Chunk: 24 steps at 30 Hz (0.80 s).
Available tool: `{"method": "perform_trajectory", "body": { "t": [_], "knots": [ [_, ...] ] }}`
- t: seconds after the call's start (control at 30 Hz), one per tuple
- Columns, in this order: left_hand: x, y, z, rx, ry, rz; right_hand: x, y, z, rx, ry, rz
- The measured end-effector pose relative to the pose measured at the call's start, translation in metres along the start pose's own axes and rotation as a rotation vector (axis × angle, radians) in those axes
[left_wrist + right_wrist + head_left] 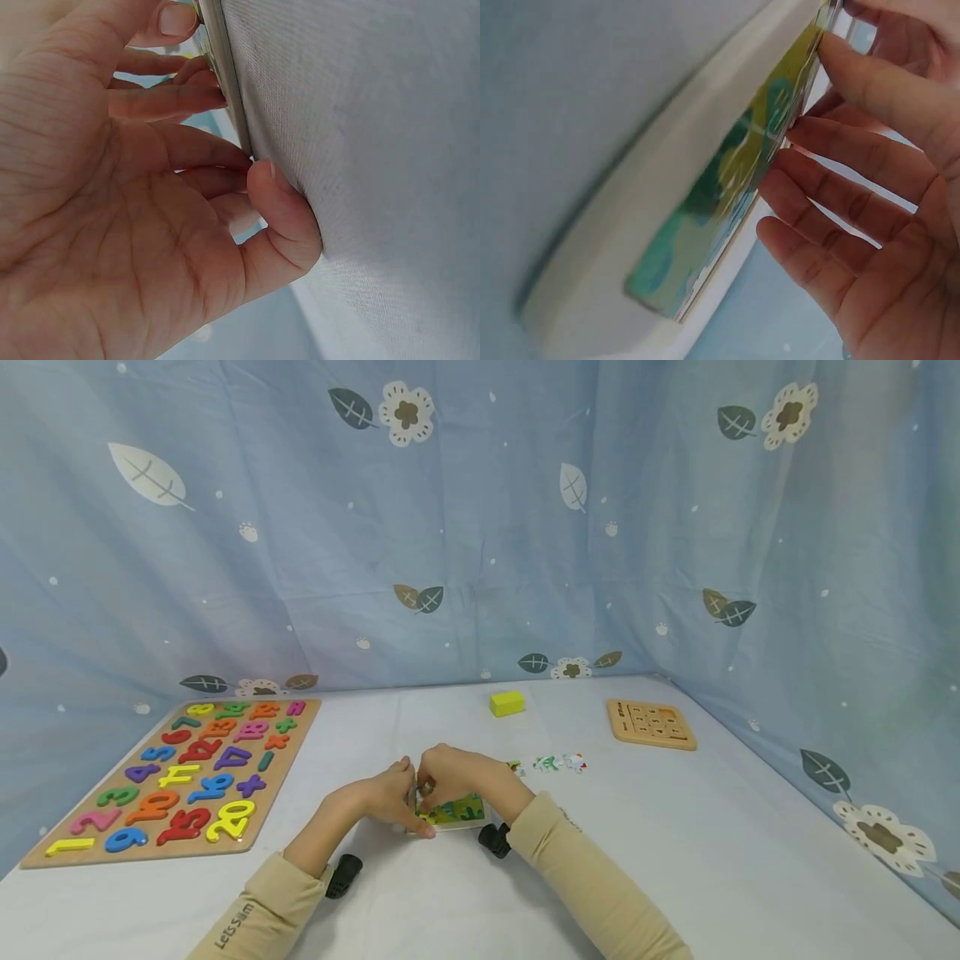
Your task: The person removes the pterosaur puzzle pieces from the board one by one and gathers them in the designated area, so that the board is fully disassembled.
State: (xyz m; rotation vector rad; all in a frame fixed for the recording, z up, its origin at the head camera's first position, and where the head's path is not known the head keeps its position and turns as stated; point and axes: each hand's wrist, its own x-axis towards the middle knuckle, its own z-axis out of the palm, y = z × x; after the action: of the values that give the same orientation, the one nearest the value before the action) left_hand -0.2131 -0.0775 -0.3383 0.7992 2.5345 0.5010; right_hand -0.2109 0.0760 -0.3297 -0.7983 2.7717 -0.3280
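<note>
A small jigsaw puzzle in a pale tray [454,825] lies on the table, its green and yellow picture [459,810] partly covered by my hands. My left hand [388,793] holds the tray's left end, thumb by the front edge and fingers along the side. In the left wrist view its little finger touches the cloth. My right hand [456,774] reaches over the same end. Its thumb and fingertips [799,131] press on the picture's surface, fairly straight in the right wrist view. Whether a loose piece lies under them is hidden.
Loose puzzle pieces [558,763] lie right of the tray, partly behind the right hand. A yellow block [507,702] stands farther back. A wooden number board [652,724] is at the right, and a large board with coloured numbers [258,810] at the left.
</note>
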Motion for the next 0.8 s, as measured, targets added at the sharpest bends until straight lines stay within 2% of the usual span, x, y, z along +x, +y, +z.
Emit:
{"method": "perform_trajectory", "body": {
  "t": [0.17,0.57,0.8],
  "knots": [
    [-0.0002,0.0001,-0.0003,-0.005,0.003,0.006,0.0006,-0.0027,0.0003,-0.007,0.009,-0.012],
    [0.0005,-0.0013,0.0005,-0.002,0.003,0.019,0.0020,-0.0055,-0.0010,-0.062,0.058,0.029],
    [0.0001,-0.0016,0.0001,-0.004,0.003,0.026,0.0022,-0.0048,-0.0008,-0.087,0.095,-0.013]
  ]
}}
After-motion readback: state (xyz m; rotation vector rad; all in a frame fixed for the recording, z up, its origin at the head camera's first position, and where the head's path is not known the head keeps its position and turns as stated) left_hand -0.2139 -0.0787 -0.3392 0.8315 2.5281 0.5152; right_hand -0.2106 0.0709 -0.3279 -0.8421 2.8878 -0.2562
